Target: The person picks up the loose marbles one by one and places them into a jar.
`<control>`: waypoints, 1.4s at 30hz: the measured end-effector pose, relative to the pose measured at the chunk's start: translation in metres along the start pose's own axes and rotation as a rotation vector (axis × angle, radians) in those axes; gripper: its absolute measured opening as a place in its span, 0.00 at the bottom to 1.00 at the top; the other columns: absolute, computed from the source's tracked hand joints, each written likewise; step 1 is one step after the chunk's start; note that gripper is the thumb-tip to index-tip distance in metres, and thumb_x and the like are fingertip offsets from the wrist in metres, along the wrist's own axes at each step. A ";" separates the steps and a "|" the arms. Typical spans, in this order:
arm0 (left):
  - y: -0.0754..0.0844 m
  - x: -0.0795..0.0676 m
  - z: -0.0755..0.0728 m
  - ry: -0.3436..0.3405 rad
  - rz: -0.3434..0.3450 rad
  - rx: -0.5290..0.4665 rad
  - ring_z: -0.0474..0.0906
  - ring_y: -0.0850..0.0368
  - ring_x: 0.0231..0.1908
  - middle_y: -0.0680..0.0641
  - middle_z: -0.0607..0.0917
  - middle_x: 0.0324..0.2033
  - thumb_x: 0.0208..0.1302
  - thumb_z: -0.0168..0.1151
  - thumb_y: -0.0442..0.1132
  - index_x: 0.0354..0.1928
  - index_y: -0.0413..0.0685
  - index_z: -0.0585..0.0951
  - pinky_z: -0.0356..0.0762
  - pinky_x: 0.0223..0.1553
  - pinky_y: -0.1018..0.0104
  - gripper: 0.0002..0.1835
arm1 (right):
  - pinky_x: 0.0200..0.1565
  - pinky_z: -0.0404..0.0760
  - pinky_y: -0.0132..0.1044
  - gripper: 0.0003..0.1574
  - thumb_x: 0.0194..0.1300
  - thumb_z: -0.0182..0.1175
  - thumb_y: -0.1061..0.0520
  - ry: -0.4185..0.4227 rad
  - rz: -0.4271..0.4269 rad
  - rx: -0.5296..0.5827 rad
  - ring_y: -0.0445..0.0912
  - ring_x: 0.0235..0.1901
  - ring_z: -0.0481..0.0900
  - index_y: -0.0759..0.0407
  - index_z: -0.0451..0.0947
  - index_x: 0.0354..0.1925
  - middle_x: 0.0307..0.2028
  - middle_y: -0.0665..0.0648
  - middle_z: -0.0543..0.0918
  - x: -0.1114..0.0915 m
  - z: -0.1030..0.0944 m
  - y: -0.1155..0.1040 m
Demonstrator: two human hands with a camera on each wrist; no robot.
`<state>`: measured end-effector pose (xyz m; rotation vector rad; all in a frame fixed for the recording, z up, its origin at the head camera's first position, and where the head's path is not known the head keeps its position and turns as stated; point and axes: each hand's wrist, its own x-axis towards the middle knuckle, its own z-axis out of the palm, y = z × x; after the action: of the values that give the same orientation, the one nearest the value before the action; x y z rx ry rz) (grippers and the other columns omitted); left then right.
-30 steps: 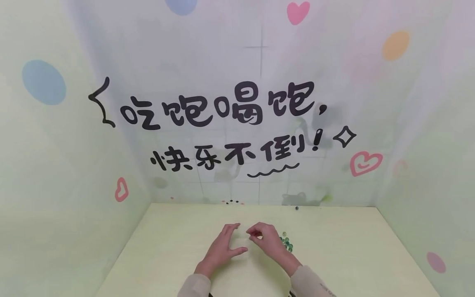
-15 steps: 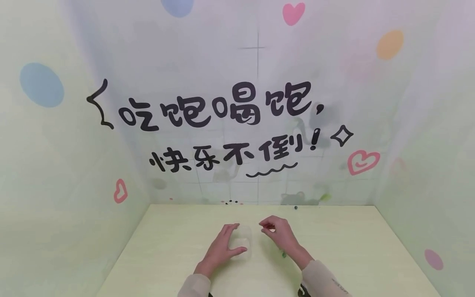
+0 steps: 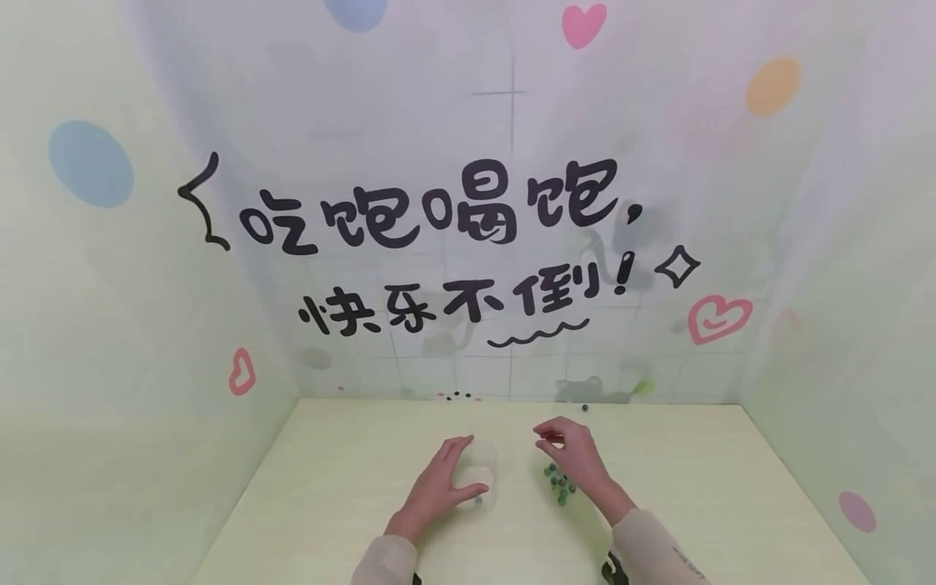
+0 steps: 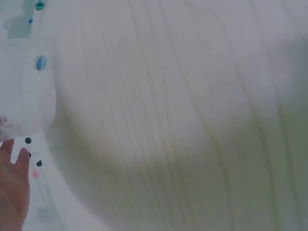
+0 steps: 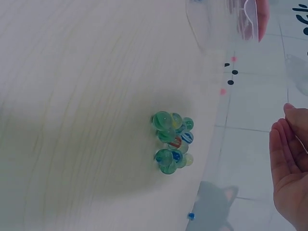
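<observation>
My left hand curls its thumb and fingers round a clear plastic container, the thumb on the near side. A blue marble shows through the container's wall in the left wrist view. To the right on the table, several glass marbles lie in a loose cluster, mostly green, some with blue, yellow or red swirls. Over the far edge of this cluster hovers my right hand, its fingers loosely bent and no marble showing between thumb and fingertips.
A single dark blue marble lies at the table's back edge, against the printed back wall. Printed walls also enclose the pale wooden table on the left and right.
My right hand has moved right from beside the container to over the marbles, and its fingers have parted. My left hand stays in place. A blue marble now shows in the container.
</observation>
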<state>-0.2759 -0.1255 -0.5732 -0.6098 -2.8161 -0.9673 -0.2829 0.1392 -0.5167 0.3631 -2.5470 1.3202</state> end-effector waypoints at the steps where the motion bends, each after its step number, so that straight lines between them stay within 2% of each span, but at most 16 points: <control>1: 0.000 0.000 0.000 -0.001 0.001 -0.001 0.69 0.44 0.68 0.46 0.70 0.67 0.57 0.70 0.60 0.74 0.49 0.63 0.73 0.64 0.46 0.46 | 0.45 0.86 0.38 0.10 0.59 0.68 0.69 0.004 0.006 0.000 0.51 0.40 0.85 0.64 0.85 0.41 0.40 0.60 0.87 0.000 -0.002 0.002; 7: -0.001 0.001 0.000 -0.006 -0.018 -0.005 0.70 0.44 0.67 0.45 0.71 0.66 0.57 0.70 0.60 0.75 0.48 0.60 0.74 0.62 0.46 0.50 | 0.45 0.86 0.38 0.10 0.59 0.68 0.69 0.021 0.015 0.021 0.52 0.40 0.85 0.66 0.85 0.41 0.40 0.62 0.87 0.002 -0.010 0.010; 11: -0.001 0.000 0.000 -0.001 -0.025 -0.015 0.71 0.43 0.66 0.45 0.71 0.66 0.57 0.71 0.60 0.74 0.48 0.62 0.75 0.61 0.45 0.48 | 0.45 0.87 0.39 0.10 0.58 0.68 0.70 0.039 0.024 0.036 0.53 0.40 0.86 0.67 0.85 0.40 0.39 0.63 0.87 0.000 -0.015 0.015; 16: -0.003 -0.001 0.002 0.015 -0.022 -0.015 0.72 0.44 0.66 0.46 0.72 0.65 0.56 0.71 0.60 0.72 0.51 0.65 0.76 0.60 0.46 0.45 | 0.45 0.87 0.37 0.10 0.57 0.68 0.70 0.058 0.049 0.009 0.52 0.40 0.86 0.67 0.85 0.40 0.39 0.61 0.88 0.000 -0.018 0.023; 20: -0.005 -0.001 0.004 0.023 -0.023 -0.015 0.73 0.45 0.65 0.47 0.72 0.65 0.56 0.71 0.61 0.71 0.52 0.65 0.77 0.59 0.47 0.45 | 0.43 0.87 0.39 0.10 0.57 0.68 0.70 0.070 0.042 -0.010 0.53 0.39 0.86 0.68 0.85 0.41 0.39 0.64 0.87 -0.001 -0.023 0.026; 27: -0.004 0.000 0.004 0.018 -0.025 -0.059 0.75 0.45 0.63 0.47 0.72 0.64 0.56 0.71 0.60 0.71 0.51 0.64 0.78 0.57 0.47 0.45 | 0.43 0.87 0.40 0.10 0.57 0.68 0.70 0.106 0.059 -0.038 0.55 0.39 0.86 0.68 0.85 0.41 0.38 0.64 0.87 0.000 -0.031 0.030; 35: -0.004 0.002 0.005 0.014 -0.027 -0.092 0.74 0.47 0.64 0.49 0.72 0.65 0.56 0.71 0.59 0.71 0.53 0.65 0.77 0.60 0.48 0.44 | 0.46 0.86 0.41 0.12 0.58 0.68 0.69 0.124 0.112 -0.027 0.56 0.42 0.85 0.68 0.84 0.43 0.41 0.66 0.87 0.007 -0.038 0.044; 42: -0.004 0.001 0.003 -0.009 -0.033 -0.105 0.74 0.45 0.64 0.48 0.71 0.65 0.57 0.71 0.59 0.71 0.53 0.65 0.76 0.60 0.46 0.44 | 0.46 0.86 0.41 0.12 0.59 0.68 0.68 0.130 0.122 -0.032 0.57 0.42 0.86 0.69 0.84 0.44 0.41 0.67 0.87 0.011 -0.043 0.052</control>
<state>-0.2787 -0.1266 -0.5778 -0.5824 -2.8061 -1.1268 -0.3061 0.2018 -0.5285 0.1136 -2.5126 1.2973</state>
